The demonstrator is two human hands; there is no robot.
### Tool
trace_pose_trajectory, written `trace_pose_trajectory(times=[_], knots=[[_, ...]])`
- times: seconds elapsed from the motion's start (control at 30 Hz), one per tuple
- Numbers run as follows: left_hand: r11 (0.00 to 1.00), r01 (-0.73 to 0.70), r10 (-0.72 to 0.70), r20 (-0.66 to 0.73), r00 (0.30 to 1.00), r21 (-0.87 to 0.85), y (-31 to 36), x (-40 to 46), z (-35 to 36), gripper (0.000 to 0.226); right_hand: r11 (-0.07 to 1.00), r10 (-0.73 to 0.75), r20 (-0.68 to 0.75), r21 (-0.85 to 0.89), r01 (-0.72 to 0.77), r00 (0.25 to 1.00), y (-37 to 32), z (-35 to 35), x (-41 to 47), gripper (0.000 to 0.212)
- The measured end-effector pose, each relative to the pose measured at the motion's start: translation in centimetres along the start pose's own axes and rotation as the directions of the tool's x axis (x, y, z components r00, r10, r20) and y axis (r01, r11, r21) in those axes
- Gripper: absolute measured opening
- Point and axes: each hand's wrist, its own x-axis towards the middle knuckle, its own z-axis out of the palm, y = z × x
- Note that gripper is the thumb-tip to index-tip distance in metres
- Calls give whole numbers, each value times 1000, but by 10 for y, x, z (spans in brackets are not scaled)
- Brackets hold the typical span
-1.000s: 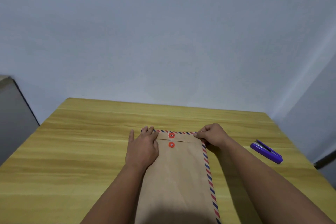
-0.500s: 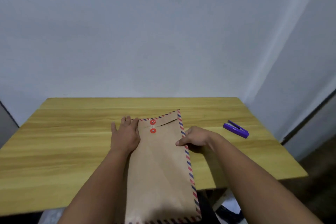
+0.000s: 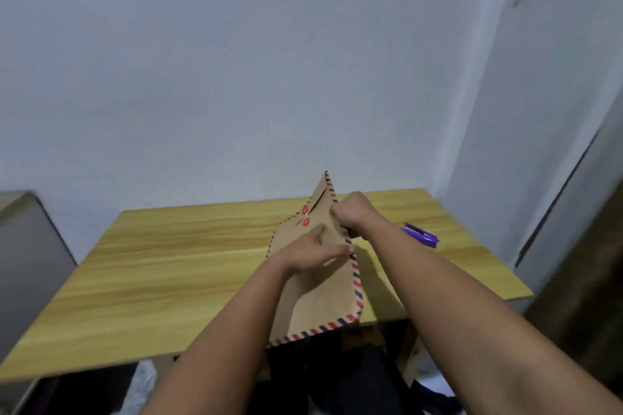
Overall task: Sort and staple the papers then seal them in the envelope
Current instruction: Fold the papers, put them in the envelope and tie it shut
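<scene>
A brown envelope with a red-and-blue striped border and two red button clasps is lifted off the wooden table and tilted, its flap end pointing up and away. My right hand grips its right edge near the flap. My left hand lies flat against the envelope's front, fingers stretched toward the right edge. No loose papers are visible. A purple stapler rests on the table to the right, behind my right forearm.
A pale wall stands right behind the table. A grey cabinet sits to the left of the table. The table's near edge runs just under the envelope's lower end, with dark clothing below it.
The envelope lay flat on the table under both hands; now it is raised and tilted. My right hand slid along the right edge and gripped it. My head moved back.
</scene>
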Motion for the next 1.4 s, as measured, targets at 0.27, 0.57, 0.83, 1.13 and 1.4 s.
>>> trace_pose_trajectory(times=[0.27, 0.57, 0.83, 1.13, 1.4], knots=[[989, -96, 87, -82, 993, -112, 75, -45, -43, 78, 972, -134, 24, 196, 127, 991, -90, -31, -26, 18], [967, -118, 28, -367, 930, -224, 69, -70, -106, 34, 939, -215, -26, 270, 214, 976, -82, -56, -28, 56], [810, -288, 115, -343, 932, -510, 40, -63, -130, 20, 948, 27, 132, 312, -68, 991, -13, -50, 2, 124], [768, -39, -154, -244, 957, -640, -45, -4, -111, 58, 950, -36, 36, 310, 23, 999, 27, -1, 36, 102], [837, 215, 28, -432, 901, 503, -138, 47, -53, 72, 851, -87, 128, -507, 140, 988, 95, 84, 51, 84]])
